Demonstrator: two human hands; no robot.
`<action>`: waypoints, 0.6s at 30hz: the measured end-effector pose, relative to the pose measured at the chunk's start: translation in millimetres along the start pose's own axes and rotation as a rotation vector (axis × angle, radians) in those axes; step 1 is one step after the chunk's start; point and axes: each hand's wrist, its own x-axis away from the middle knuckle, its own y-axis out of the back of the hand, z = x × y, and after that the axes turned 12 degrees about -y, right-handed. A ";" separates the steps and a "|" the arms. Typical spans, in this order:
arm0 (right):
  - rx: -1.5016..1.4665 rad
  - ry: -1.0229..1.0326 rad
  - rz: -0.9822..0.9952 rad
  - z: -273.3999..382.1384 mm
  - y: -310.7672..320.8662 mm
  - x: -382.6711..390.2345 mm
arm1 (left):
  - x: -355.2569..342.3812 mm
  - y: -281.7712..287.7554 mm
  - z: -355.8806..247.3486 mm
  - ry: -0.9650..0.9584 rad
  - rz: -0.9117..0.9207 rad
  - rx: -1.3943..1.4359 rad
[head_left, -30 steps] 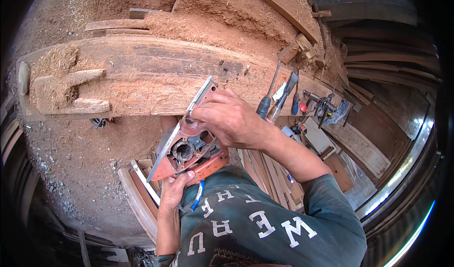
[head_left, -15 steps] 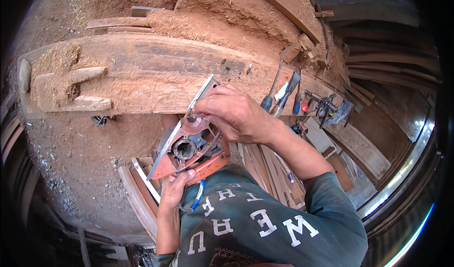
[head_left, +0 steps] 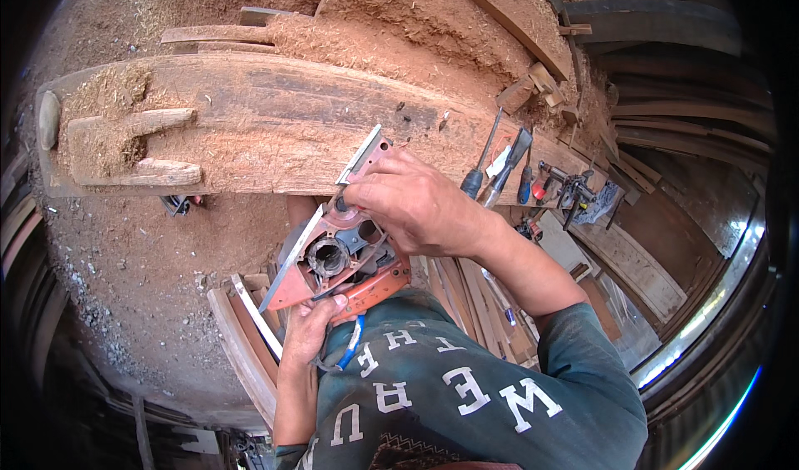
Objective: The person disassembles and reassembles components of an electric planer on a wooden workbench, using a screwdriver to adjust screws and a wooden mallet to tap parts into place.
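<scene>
I hold an orange-red power tool (head_left: 295,283) with a long flat metal sole, like an electric planer, in front of my body. Its housing is open, showing a round metal bore (head_left: 327,255). My left hand (head_left: 310,333) grips its orange handle from below, beside a blue cable (head_left: 350,349). My right hand (head_left: 412,200) is closed over the upper end, its fingertips near a small round knob; what exactly they pinch is hidden. Just beyond lies a long weathered timber bench (head_left: 283,104) carrying a screwdriver (head_left: 472,180), a chisel (head_left: 499,179) and a blue-handled screwdriver (head_left: 524,185).
Metal tool parts (head_left: 574,187) sit at the bench's right. Sawdust piles (head_left: 399,29) and wood offcuts (head_left: 520,91) lie beyond it. Loose boards (head_left: 245,337) flank my left side; stacked planks (head_left: 666,112) and a pale board (head_left: 624,262) are at the right. Dusty ground (head_left: 141,279) shows at lower left.
The whole view has shifted slightly, with bench, tool and both hands appearing a little higher and farther right. My grip on the tool looks the same.
</scene>
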 end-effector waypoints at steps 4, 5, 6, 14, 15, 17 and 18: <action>-0.056 -0.061 0.020 -3.6 0.7 1.2 | 1.5 -3.1 -2.9 -0.003 -0.004 0.004; -0.040 -0.077 0.033 -4.0 1.6 1.4 | 1.6 -2.5 -1.8 -0.004 -0.003 0.007; -0.056 -0.045 0.008 -4.6 -0.9 1.0 | 1.5 -1.2 0.4 -0.005 -0.002 0.010; 0.021 -0.040 -0.022 -4.1 -2.1 -0.8 | 1.7 -0.5 0.6 0.013 0.005 0.023; 0.038 -0.032 -0.031 -3.6 -2.8 -0.5 | 1.7 -0.7 0.6 0.012 0.002 0.028; 0.071 -0.013 -0.050 -2.8 -5.1 0.6 | 2.6 -1.7 -0.1 0.009 -0.008 0.022; 0.052 -0.007 -0.062 -3.0 -6.6 0.7 | 2.8 -2.9 -1.4 0.008 -0.015 0.013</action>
